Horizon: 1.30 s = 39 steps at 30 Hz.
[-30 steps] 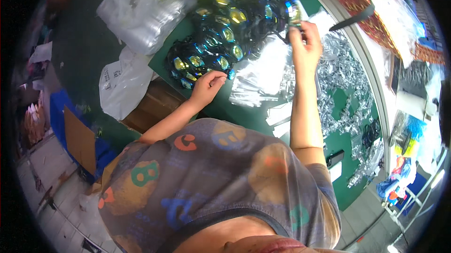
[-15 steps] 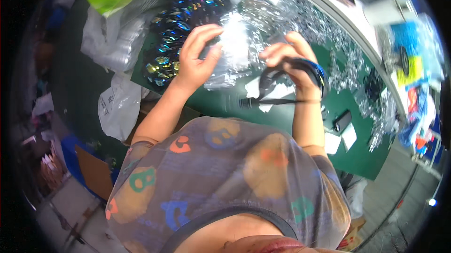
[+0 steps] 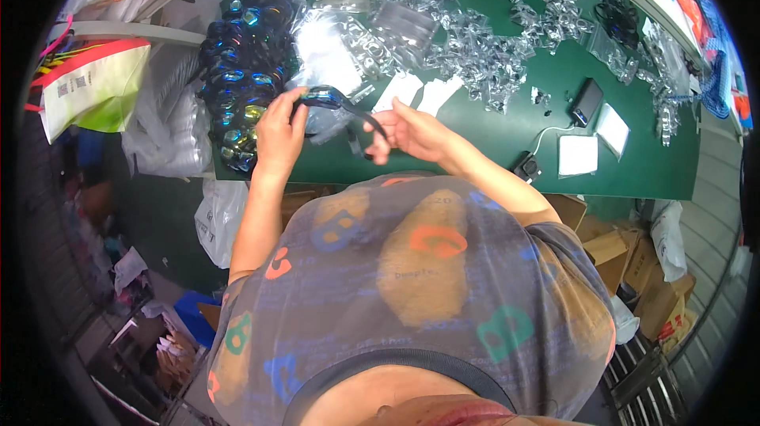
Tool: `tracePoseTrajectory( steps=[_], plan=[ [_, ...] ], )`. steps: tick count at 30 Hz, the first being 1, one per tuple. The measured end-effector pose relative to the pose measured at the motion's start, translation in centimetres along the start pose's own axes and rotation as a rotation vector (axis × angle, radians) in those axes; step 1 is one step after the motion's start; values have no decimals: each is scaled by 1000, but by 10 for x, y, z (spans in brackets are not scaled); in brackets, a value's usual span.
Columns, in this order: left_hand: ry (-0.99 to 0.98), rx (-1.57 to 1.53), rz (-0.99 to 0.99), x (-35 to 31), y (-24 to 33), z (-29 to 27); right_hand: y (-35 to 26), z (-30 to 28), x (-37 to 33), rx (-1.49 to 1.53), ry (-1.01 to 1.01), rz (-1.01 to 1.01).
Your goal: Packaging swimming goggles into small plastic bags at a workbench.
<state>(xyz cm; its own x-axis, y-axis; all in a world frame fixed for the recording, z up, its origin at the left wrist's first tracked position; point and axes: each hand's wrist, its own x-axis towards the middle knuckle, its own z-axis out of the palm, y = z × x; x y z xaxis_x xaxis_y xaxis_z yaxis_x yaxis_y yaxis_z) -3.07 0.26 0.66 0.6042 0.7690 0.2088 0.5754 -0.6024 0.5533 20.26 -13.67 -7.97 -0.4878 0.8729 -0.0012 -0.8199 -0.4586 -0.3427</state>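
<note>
A pair of dark swimming goggles [image 3: 324, 97] with bluish shiny lenses is held above the near edge of the green table [image 3: 475, 166]. My left hand [image 3: 279, 135] pinches one end of them between thumb and fingers. At the other side, my right hand [image 3: 410, 133] has its fingers curled on the black strap [image 3: 365, 116], which hangs in a loop. Left of my left hand lies a dense pile of similar goggles [image 3: 237, 70]. Beyond my hands are glossy clear plastic bags [image 3: 326, 54] and two white slips of paper [image 3: 400, 91].
Many small clear plastic pieces [image 3: 487, 54] spread across the table's far middle and right. A black device [image 3: 587, 101] with a white cable lies near white paper squares [image 3: 578, 155]. Clear bags [image 3: 170, 125] bulge at the left, and cardboard boxes [image 3: 641, 268] stand at the lower right.
The goggles have passed from hanging at my right hand to being held between both hands. My left hand has closed on them. The view has turned toward the right.
</note>
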Motion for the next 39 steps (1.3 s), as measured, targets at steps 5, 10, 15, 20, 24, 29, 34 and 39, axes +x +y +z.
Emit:
tracePoseTrajectory(
  steps=[5, 10, 15, 20, 24, 29, 34, 39],
  plan=[
    [-427, -862, -582, -56, 1, 61, 8, -34, -13, -805, 573, -64],
    [-351, -1605, -1010, -73, 17, 92, 6, -99, 11, -1007, 684, -223],
    [-123, -1494, -929, -76, -6, 71, -60, -120, 40, -1646, 820, -121],
    [28, -1523, -953, -86, -25, 62, -86, -124, 95, -2037, 804, -36],
    [20, -1534, -968, -91, -16, 67, -109, -136, 145, -2140, 764, 129],
    [-4, -1497, -952, -100, -11, 62, -115, -153, 176, -2281, 588, 496],
    [46, -1466, -958, -102, -20, 60, -109, -184, 169, -2279, 685, 472],
    [56, -1468, -960, -106, -25, 66, -104, -146, 163, -2172, 633, 440]
  ],
)
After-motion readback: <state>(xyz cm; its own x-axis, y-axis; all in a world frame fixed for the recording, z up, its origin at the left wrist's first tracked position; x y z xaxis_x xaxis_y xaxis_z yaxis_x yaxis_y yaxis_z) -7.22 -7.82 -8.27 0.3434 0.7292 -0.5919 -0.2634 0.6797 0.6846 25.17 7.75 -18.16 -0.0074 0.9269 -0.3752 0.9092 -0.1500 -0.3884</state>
